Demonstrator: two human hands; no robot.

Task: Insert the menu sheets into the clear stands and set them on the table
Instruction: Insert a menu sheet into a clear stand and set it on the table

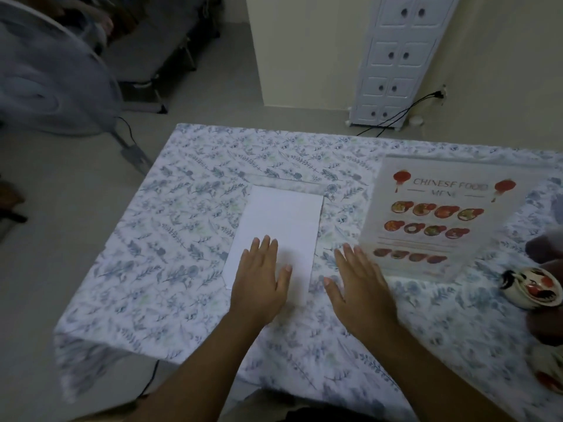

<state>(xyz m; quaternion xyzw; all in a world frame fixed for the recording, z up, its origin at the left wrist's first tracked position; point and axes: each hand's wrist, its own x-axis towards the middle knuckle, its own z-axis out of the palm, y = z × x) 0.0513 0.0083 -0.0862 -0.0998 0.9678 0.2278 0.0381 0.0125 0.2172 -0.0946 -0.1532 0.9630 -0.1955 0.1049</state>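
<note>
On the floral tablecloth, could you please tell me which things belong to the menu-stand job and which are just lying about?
Belongs to the job:
- white paper sheet lying blank side up, under the open left hand
- clear acrylic stand holding the Chinese food menu
- open right hand

Just lying about:
- small painted ceramic cup on its side
- grey electric fan beside the table

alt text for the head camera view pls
Two bare hands, left hand and right hand, lie flat and open on a floral tablecloth, the left on a blank white sheet. A clear stand holding a Chinese food menu sits to the right.
</note>
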